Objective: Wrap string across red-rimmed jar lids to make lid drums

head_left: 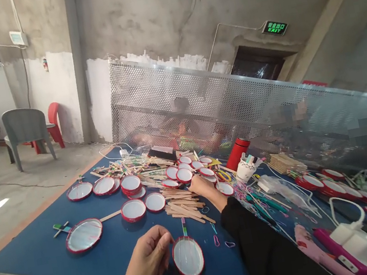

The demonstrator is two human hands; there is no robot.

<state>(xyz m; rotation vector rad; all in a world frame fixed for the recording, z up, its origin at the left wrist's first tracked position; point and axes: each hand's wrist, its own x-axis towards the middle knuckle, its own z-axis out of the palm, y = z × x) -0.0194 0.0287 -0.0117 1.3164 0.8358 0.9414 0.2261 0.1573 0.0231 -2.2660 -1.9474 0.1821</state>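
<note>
My left hand [154,251] hovers at the front of the table, its fingers curled in and thumb against them; whatever may be inside is hidden. Just right of it lies a round white disc with a red rim [188,257], with a purple and green stick [184,226] at its top. My right hand [205,187] reaches forward to the near edge of a pile of red-rimmed white discs [184,175]. Its fingers point down and are mostly hidden. Beside it spreads a heap of flat wooden sticks [184,206].
More red-rimmed discs [84,235] lie to the left, one with sticks attached. Behind stand a red bottle [239,153] and a cup of pens [246,169]. Cords, a power strip [351,240] and a pink tool [317,251] crowd the right. A perforated metal screen [174,87] borders the back.
</note>
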